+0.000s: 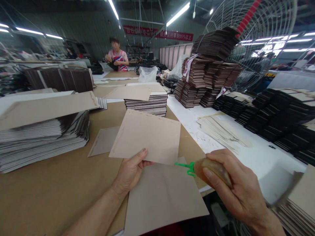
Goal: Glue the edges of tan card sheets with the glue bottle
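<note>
My left hand [133,172] pinches the near edge of a beige cardboard sheet [150,136], thumb on top, and holds it raised and tilted. In my right hand [236,186] is a squeeze glue bottle [213,168] with a cloudy amber body. Its thin green nozzle [184,165] points left, close to the sheet's lower right corner; whether it touches cannot be made out. Beneath both hands lies a larger beige board [164,200] that overhangs the table's near edge. Another small cardboard sheet [104,141] rests on the table, partly behind the held one.
Stacked white-edged panels [41,141] stand at left, another stack [147,103] straight ahead. Along the right are tied brown bundles [194,78], black stacks [278,111], loose pale strips [219,131] and a large caged fan [261,39]. A person [118,57] works at the far end.
</note>
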{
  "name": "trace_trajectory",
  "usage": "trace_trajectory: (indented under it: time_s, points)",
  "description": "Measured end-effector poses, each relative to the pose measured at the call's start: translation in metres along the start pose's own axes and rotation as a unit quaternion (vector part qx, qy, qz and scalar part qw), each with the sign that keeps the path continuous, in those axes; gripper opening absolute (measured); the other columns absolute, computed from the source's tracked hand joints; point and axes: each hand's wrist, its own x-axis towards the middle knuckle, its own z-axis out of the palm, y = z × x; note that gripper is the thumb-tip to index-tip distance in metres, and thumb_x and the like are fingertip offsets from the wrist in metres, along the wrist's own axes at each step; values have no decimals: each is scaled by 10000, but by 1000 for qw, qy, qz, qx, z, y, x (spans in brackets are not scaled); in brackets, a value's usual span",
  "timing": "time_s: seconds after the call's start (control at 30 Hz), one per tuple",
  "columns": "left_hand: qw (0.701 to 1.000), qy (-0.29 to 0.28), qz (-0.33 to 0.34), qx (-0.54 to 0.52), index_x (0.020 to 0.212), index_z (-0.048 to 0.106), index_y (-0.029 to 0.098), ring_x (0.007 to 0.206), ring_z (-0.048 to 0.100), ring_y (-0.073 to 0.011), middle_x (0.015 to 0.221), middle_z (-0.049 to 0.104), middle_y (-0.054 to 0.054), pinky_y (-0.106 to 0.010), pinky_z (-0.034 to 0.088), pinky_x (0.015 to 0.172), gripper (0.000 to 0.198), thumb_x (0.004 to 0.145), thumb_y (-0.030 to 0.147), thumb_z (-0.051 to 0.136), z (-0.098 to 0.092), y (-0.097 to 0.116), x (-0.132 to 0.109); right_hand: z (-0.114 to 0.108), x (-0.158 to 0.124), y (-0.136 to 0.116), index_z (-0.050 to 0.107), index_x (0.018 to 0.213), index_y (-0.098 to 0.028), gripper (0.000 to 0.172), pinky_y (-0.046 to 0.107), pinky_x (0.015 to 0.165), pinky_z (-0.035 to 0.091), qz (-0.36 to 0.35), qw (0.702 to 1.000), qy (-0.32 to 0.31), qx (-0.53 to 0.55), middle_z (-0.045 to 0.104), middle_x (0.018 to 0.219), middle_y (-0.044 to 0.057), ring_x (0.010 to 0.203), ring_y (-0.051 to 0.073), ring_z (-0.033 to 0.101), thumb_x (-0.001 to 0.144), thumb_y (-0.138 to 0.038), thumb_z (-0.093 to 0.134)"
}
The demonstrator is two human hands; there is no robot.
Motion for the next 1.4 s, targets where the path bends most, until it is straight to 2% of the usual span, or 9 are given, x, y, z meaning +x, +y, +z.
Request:
trace_trajectory:
  time_s: [0.33, 0.57, 0.63, 0.9, 0.97, 1.1, 1.17, 1.23, 1.4]
  points:
    - [1000, 2, -8, -4, 963, 702, 135, 791, 677, -214, 957, 723, -68, -313, 609, 623, 260, 748, 254, 787, 1, 0, 0, -1, 10, 0, 520, 1057, -210, 168, 316, 649, 455, -4, 1000, 2, -12, 546, 934, 47, 786, 180, 550, 915, -299, 537]
    - [1000, -15, -25, 5, 990, 696, 125, 856, 681, -258, 1010, 720, -96, -369, 619, 661, 285, 759, 271, 779, 1, 1, -2, -7, 38, 21, 531, 1067, -185, 210, 333, 743, 445, -23, 988, 138, -62, 565, 964, 58, 845, 198, 559, 888, -288, 574]
    - [1000, -19, -25, 4, 971, 697, 133, 843, 684, -254, 981, 728, -82, -376, 620, 670, 244, 772, 254, 768, 2, 1, -2, -9, 41, 22, 530, 1062, -188, 206, 328, 738, 442, -28, 985, 153, -71, 568, 965, 57, 844, 198, 561, 888, -289, 573]
    - [1000, -9, -21, 6, 935, 695, 120, 854, 679, -259, 1025, 721, -83, -377, 619, 646, 190, 792, 232, 748, -2, -2, 2, -7, 24, 7, 519, 1053, -202, 164, 310, 661, 439, -20, 999, 27, -7, 545, 931, 39, 785, 171, 543, 917, -292, 529]
    - [1000, -19, -23, 7, 925, 696, 116, 867, 678, -264, 1041, 717, -90, -387, 617, 662, 183, 799, 239, 742, -3, -3, 1, -8, 27, 9, 522, 1050, -200, 161, 311, 672, 437, -19, 999, 44, -14, 543, 929, 36, 788, 169, 540, 915, -288, 533]
    - [1000, -21, -11, 16, 1021, 681, 154, 868, 678, -258, 1045, 718, -70, -386, 616, 641, 258, 786, 230, 753, -2, -2, -3, -9, 39, 18, 525, 1057, -193, 183, 316, 726, 434, -20, 990, 131, -44, 544, 943, 37, 822, 172, 542, 897, -274, 563]
    - [1000, -16, -8, 17, 1045, 676, 166, 865, 679, -256, 1037, 720, -63, -382, 615, 632, 297, 771, 235, 766, -2, -2, -4, -10, 42, 20, 524, 1060, -192, 189, 314, 732, 430, -25, 987, 153, -51, 545, 944, 37, 831, 173, 542, 892, -269, 568]
    - [1000, -11, -15, 10, 1020, 686, 161, 856, 683, -261, 1029, 722, -64, -379, 613, 635, 295, 754, 251, 780, -1, -1, -3, -9, 40, 19, 525, 1057, -192, 183, 309, 726, 429, -26, 988, 144, -47, 544, 945, 36, 829, 169, 541, 895, -268, 565]
    - [1000, 3, -13, -9, 1012, 686, 149, 824, 683, -247, 1000, 725, -65, -368, 611, 632, 304, 742, 243, 787, -3, -1, 2, -5, 23, 6, 526, 1053, -194, 170, 303, 684, 432, -10, 998, 64, -13, 539, 934, 34, 805, 162, 534, 910, -283, 547]
